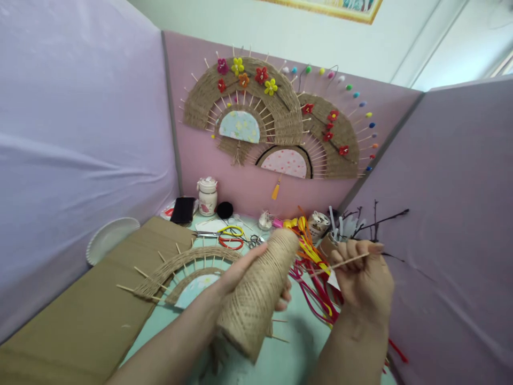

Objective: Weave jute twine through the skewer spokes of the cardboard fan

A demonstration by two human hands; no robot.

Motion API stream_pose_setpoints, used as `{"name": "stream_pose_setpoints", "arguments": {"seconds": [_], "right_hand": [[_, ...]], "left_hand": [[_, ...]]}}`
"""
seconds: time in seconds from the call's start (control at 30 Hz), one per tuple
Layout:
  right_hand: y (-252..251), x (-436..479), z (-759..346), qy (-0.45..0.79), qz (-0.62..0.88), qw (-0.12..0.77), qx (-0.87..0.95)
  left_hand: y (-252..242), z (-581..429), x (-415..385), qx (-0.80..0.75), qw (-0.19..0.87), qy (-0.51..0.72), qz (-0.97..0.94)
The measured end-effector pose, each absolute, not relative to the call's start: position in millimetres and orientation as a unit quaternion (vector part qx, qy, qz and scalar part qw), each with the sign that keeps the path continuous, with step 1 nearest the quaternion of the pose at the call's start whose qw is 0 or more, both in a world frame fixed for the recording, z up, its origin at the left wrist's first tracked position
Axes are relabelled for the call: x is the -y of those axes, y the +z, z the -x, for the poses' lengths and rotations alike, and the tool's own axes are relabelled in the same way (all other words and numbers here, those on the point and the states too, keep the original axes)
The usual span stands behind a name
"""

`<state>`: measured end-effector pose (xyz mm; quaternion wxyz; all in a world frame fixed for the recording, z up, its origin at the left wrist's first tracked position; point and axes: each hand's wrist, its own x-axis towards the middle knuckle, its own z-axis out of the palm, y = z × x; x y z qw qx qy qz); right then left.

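Note:
My left hand (248,272) is wrapped round a big spool of jute twine (258,299), holding it above the table. My right hand (363,275) is closed in a pinch on a thin wooden stick (348,261) that points left toward the spool. On the table behind the spool lies a half-woven jute fan (182,267) with wooden sticks poking out and a pale blue centre.
Brown cardboard (92,310) covers the table's left side, with a white paper plate (110,238) beside it. Scissors (230,238), a white jar (207,195), a black phone (183,209), colourful ribbons (312,262) and dark twigs (377,219) lie at the back. Two finished fans (276,117) hang on the pink partition.

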<state>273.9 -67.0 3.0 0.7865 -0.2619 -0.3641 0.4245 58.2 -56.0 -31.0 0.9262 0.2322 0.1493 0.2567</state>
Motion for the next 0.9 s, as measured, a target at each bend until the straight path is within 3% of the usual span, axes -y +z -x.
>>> {"name": "stream_pose_setpoints", "arguments": {"seconds": [0.2, 0.43, 0.5, 0.6, 0.67, 0.77, 0.9], "right_hand": [[11, 68, -269, 0.437, 0.278, 0.798, 0.31], [-4, 65, -308, 0.428, 0.225, 0.837, 0.257], [-12, 61, -325, 0.376, 0.252, 0.86, 0.237], [-18, 56, -330, 0.216, 0.339, 0.897, 0.183], [-17, 56, -317, 0.134, 0.427, 0.872, 0.197], [-13, 56, -285, 0.131, 0.596, 0.707, 0.357], [-20, 48, -237, 0.201, 0.545, 0.628, 0.518]], "left_hand": [[-3, -39, 45, -0.191, 0.832, 0.519, -0.043], [2, -5, 26, -0.237, 0.619, 0.741, -0.111], [2, 8, 22, -0.276, 0.604, 0.739, -0.113], [5, 22, 20, -0.313, 0.683, 0.652, -0.101], [7, 25, 21, -0.311, 0.705, 0.634, -0.07], [11, 18, 24, -0.291, 0.685, 0.668, -0.006], [18, 2, 33, -0.217, 0.691, 0.689, 0.015]]}}
